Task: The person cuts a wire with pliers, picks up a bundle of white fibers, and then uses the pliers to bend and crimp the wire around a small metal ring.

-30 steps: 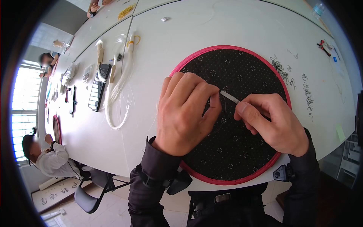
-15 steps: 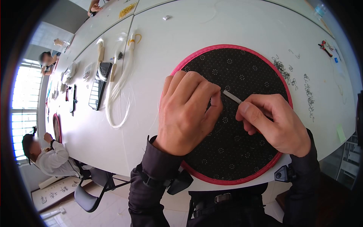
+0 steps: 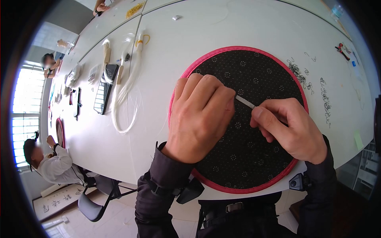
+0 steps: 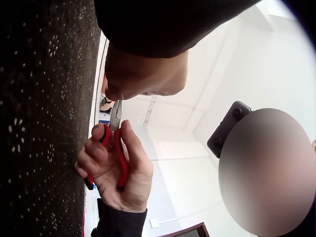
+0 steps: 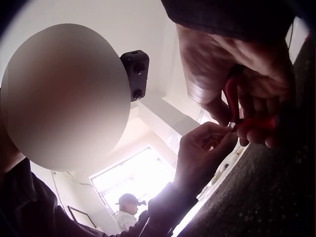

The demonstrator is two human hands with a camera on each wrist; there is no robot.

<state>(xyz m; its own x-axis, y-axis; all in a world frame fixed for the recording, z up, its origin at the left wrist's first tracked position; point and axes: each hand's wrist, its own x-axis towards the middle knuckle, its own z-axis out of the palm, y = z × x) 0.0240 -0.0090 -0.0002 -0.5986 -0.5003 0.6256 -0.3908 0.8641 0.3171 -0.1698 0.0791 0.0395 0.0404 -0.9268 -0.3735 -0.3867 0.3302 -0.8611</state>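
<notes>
Red-handled pliers [image 4: 122, 159] lie in the right hand [image 4: 129, 175], whose fingers and thumb grip the handles. In the head view the right hand [image 3: 293, 127] is over the dark round mat [image 3: 254, 158], and the pliers' metal nose [image 3: 245, 102] points up-left, its tip beside the left hand's fingers. The left hand [image 3: 201, 119] is back-up over the mat's left part, thumb and forefinger pinched together; what lies between them is hidden. The right wrist view shows the left hand [image 5: 197, 153] pinching at the pliers' tip, near the red handles [image 5: 232, 101].
Pale fibre bundles [image 3: 137, 75] and a black phone [image 3: 106, 89] lie on the white table at left. Right of the mat are small dark curled pieces [image 3: 325, 99], other pliers [image 3: 342, 51] and a green slip [image 3: 358, 141]. A person in white [image 3: 59, 164] sits far left.
The left hand has turned slightly and its thumb is now hidden in the head view. The pliers' tip, apart from the left fingers half a second ago, is now close beside them.
</notes>
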